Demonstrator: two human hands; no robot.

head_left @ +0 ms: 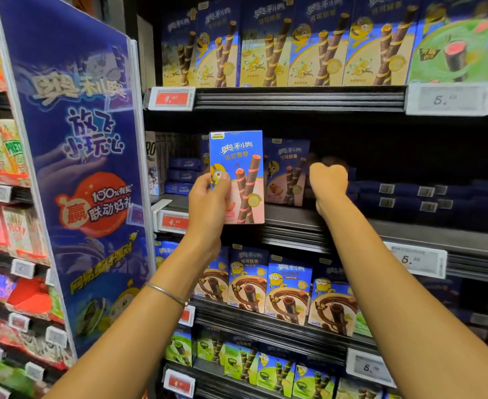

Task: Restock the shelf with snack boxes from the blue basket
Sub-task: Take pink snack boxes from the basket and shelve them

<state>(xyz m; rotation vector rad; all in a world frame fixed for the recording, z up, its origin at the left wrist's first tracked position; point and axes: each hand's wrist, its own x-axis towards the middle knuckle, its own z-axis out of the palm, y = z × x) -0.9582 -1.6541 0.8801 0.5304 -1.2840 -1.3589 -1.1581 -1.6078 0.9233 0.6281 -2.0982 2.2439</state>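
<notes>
A tall blue advert panel (78,168) is standing at the far left, edging the shelves. Just right of it, the left hand (208,203) is gripping one snack box (238,168) by its lower left part, thumb lying across the front. It is holding the box upright in the air, just in front of the middle shelf (409,228). The blue basket is not showing.

The step in hand is probably placing this box. Further right, one matching pink-fronted box (287,171) is standing on that shelf, so the held one is best going in beside it, front facing out and base flat, then sliding back until it is lining up with its neighbour. Keeping it upright on the way in should stop it knocking that box over.

Right again, the right hand (329,180) is reaching deep into the shelf with its back to the camera. Its fingers are hiding behind it, so whether it is grasping anything I cannot tell.

Counting:
- One box is sitting in the hand.
- One like it is standing on the middle shelf.
- A low stack of dark blue boxes (409,197) is lying flat further right, too dim to be counting.
- Above, five yellow-fronted boxes are facing out.
- Below, at least four brown-fronted ones are showing.
</notes>
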